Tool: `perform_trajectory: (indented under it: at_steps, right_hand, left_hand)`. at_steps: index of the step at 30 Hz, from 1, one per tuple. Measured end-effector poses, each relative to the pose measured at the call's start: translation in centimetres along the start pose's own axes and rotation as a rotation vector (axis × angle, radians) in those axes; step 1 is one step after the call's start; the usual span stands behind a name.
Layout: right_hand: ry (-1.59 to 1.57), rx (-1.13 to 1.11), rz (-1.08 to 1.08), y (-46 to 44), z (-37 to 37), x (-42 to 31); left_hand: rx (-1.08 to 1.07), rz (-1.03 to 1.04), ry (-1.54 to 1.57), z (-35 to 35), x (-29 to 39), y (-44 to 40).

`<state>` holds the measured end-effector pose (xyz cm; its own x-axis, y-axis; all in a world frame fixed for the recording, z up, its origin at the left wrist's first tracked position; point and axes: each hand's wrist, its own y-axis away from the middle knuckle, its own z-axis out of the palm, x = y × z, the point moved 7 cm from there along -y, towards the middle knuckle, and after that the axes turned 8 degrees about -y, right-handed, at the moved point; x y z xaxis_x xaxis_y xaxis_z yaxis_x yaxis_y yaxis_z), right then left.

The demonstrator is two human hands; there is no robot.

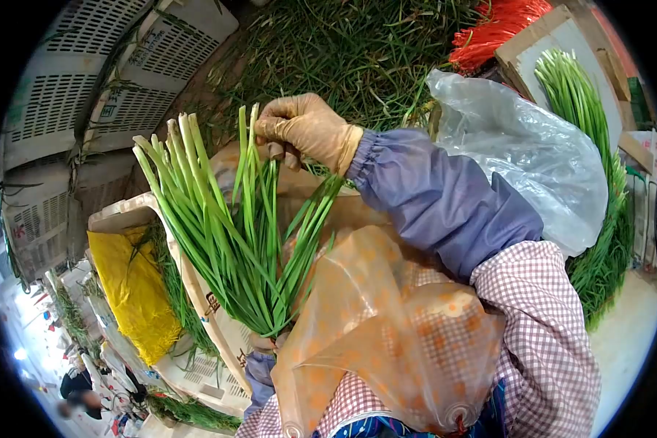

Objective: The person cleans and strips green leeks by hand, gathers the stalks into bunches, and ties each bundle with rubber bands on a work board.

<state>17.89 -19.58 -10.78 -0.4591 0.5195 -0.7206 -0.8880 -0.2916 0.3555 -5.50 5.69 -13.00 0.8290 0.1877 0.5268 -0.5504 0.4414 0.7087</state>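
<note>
A fanned bunch of garlic chives (223,241) stands in front of me, pale stem ends up and green leaves down. My left hand (261,342) grips the bunch low by its leaves and is mostly hidden behind them. In a tan glove, my right hand (306,131) pinches at the stem ends on the right side of the bunch, thumb and finger closed against a few upright stalks. A translucent orange-dotted plastic apron (372,306) covers my checked clothing, just beside the leaves.
White slotted crates (51,87) stack at the left. Loose green leaves (343,58) heap at the top. A yellow sack (131,292) lies left of me. Right are a clear plastic bag (525,153), more chives (584,95) and red strips (493,33). Another person (80,387) appears lower left.
</note>
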Motion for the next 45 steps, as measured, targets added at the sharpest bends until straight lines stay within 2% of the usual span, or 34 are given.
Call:
perform_trajectory:
  at_steps: [1, 2, 3, 4, 5, 6, 7, 9, 10, 11, 13, 15, 17, 19, 21, 22, 24, 26, 29, 31, 33, 36, 37, 39, 40, 43, 45]
  right_hand:
    - [0.02, 0.005, -0.097, -0.2, -0.2, -0.6]
    - [0.101, 0.105, -0.243, -0.1, -2.3, -3.0]
    - [0.096, 0.099, -0.234, -0.1, -2.5, -3.1]
    - [-0.076, 0.192, -0.277, -0.5, -5.0, -3.9]
    - [-0.397, 0.353, -0.368, -2.3, -11.0, -3.8]
    - [-0.255, 0.405, -0.312, -1.5, -10.1, -4.4]
    - [-0.369, 0.364, -0.318, -1.5, -10.4, -4.7]
    - [-0.145, 0.207, -0.27, -1.5, -8.9, -4.2]
    - [-0.043, 0.039, -0.252, -1.4, -6.5, -3.9]
    - [0.08, -0.243, -0.171, -0.2, -1.6, -3.2]
    - [0.073, -0.341, -0.078, -0.7, -0.2, -1.7]
    - [0.215, -0.416, 0.123, -1.8, 0.4, 0.3]
    - [0.211, -0.368, 0.111, -1.4, 0.3, -0.9]
    - [0.145, -0.141, -0.068, -1.1, -2.5, -4.2]
    - [-0.355, -0.235, -0.371, -1.0, -7.0, -8.5]
    - [-0.462, -0.437, -0.441, -0.6, -9.7, -10.3]
    - [-0.305, -0.408, -0.331, -0.1, -13.1, -9.0]
    - [-0.041, -0.168, -0.16, 1.0, -14.5, -5.4]
    - [0.687, 0.452, -0.151, 5.0, -17.0, -2.9]
    - [0.005, 0.358, 0.358, 7.6, -14.2, 2.5]
    - [-0.196, 0.278, 0.508, 9.0, -11.2, 6.9]
    - [-0.332, 0.041, 0.27, 7.1, -7.2, 7.8]
    - [-0.336, 0.035, 0.268, 6.8, -6.6, 7.9]
    - [-0.343, 0.019, 0.133, 6.2, -6.0, 6.6]
    - [-0.244, 0.079, 0.1, 5.9, -6.5, 6.7]
    - [-0.057, 0.2, 0.103, 6.6, -7.7, 6.8]
    - [-0.11, 0.187, 0.123, 6.7, -7.6, 7.2]
  left_hand:
    - [0.005, -0.002, 0.001, 0.0, -0.1, 0.1]
    - [0.004, 0.001, 0.002, -0.1, -0.1, 0.0]
    - [0.002, 0.003, 0.007, -0.1, -0.1, 0.1]
    - [0.006, 0.007, 0.011, 0.0, 0.0, 0.2]
    - [0.006, 0.011, 0.017, -0.1, 0.0, 0.1]
    - [0.01, 0.007, 0.011, -0.2, -0.1, 0.0]
    - [0.009, 0.004, 0.009, -0.2, 0.0, -0.1]
    - [0.015, 0.004, 0.006, -0.2, -0.1, 0.0]
    - [0.015, 0.0, 0.007, -0.1, 0.0, 0.2]
    - [0.02, -0.006, 0.003, -0.1, 0.1, 0.2]
    - [0.027, -0.009, -0.005, 0.1, 0.2, 0.2]
    - [0.029, -0.012, -0.012, 0.2, 0.2, 0.3]
    - [0.03, -0.014, -0.013, 0.0, 0.2, 0.3]
    - [0.033, -0.009, -0.003, -0.1, 0.0, 0.5]
    - [0.034, -0.007, 0.002, -0.3, -0.1, 0.7]
    - [0.031, -0.005, 0.002, -0.4, 0.2, 0.4]
    - [0.029, 0.002, 0.009, -0.3, 0.2, 0.3]
    - [0.015, 0.004, 0.001, -0.3, 0.3, 0.2]
    - [0.003, 0.006, 0.011, 0.0, 0.3, 0.0]
    - [0.002, 0.013, 0.016, 0.1, 0.5, 0.1]
    - [-0.009, 0.019, 0.011, 0.2, 0.6, 0.0]
    - [-0.011, 0.025, 0.018, 0.3, 0.7, 0.2]
    - [-0.009, 0.026, 0.016, 0.4, 0.7, 0.4]
    - [-0.015, 0.035, 0.014, 0.4, 0.7, 0.4]
    - [-0.017, 0.038, 0.016, 0.5, 0.7, 0.4]
    - [-0.025, 0.04, 0.024, 0.5, 0.3, 0.4]
    - [-0.025, 0.042, 0.032, 0.6, 0.1, 0.5]
